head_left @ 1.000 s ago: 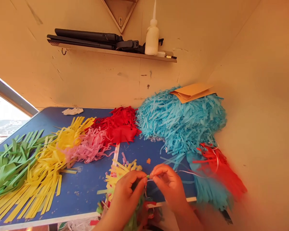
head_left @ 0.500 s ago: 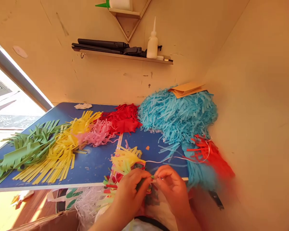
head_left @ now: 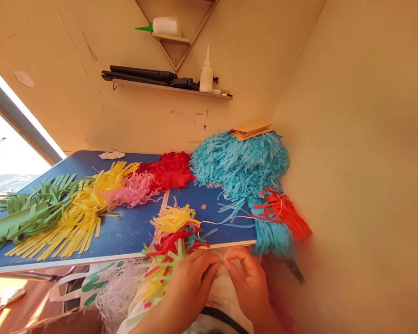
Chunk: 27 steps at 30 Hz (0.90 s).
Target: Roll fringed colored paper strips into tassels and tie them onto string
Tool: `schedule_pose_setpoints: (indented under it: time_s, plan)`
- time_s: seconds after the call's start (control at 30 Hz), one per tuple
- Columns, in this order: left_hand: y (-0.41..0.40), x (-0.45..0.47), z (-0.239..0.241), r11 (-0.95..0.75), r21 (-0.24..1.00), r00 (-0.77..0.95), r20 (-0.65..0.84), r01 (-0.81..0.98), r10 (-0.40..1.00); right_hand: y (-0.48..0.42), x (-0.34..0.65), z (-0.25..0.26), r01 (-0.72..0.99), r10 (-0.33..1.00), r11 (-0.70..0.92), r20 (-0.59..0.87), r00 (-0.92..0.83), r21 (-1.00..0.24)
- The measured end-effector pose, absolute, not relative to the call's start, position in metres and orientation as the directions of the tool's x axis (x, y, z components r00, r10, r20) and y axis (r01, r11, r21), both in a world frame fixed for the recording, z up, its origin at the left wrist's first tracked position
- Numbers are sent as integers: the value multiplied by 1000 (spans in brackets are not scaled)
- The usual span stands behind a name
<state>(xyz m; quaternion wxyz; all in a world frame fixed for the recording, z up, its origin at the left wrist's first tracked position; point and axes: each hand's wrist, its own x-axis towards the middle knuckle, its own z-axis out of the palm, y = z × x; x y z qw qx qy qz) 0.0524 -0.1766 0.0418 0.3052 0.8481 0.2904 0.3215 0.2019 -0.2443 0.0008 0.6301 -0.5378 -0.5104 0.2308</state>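
My left hand [head_left: 194, 277] is closed in a pinch just off the table's front edge. Pale green paper strips [head_left: 179, 254] of a tassel fan out behind it. Against those fingertips, my right hand [head_left: 245, 278] pinches at a thin greenish end, mostly hidden by the fingers. A white string [head_left: 230, 219] runs along the table from a yellow tassel [head_left: 176, 219] to a red tassel [head_left: 287, 215] at the right. Red fringe [head_left: 172, 242] lies below the yellow tassel, and more coloured strips hang over the edge by my left wrist.
On the blue table [head_left: 132, 234] lie green fringe [head_left: 19, 222], yellow fringe [head_left: 80, 213], pink fringe [head_left: 139, 189], red fringe [head_left: 172, 171] and a big light-blue pile [head_left: 240, 162] topped by folded orange paper [head_left: 252, 131]. A wall shelf [head_left: 167, 89] holds a glue bottle [head_left: 206, 76].
The camera view has shifted, so the table and shelf sit differently in frame. Both hands have stayed together at the fingertips and are now a little farther from the string and the yellow tassel.
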Motion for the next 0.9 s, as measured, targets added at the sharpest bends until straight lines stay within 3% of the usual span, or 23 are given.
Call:
schedule_pose_setpoints:
  time_s: [0.17, 0.33, 0.43, 0.67, 0.9]
  plan:
    - [-178, 57, 31, -686, 667, 623, 412, 291, 665, -252, 205, -4, 270, 847, 271, 362, 389, -924]
    - [-175, 54, 28, -514, 826, 656, 259, 231, 709, -256, 206, -7, 143, 858, 221, 262, 443, -965]
    - [-172, 51, 30, -476, 859, 693, 228, 188, 684, -255, 207, -7, 92, 888, 207, 227, 400, -974]
    - [-167, 53, 21, -626, 763, 721, 343, 160, 602, -253, 205, -18, 60, 816, 157, 164, 555, -986]
    - [-163, 49, 16, -681, 689, 685, 372, 249, 627, -256, 212, -23, 168, 753, 103, 188, 631, -980]
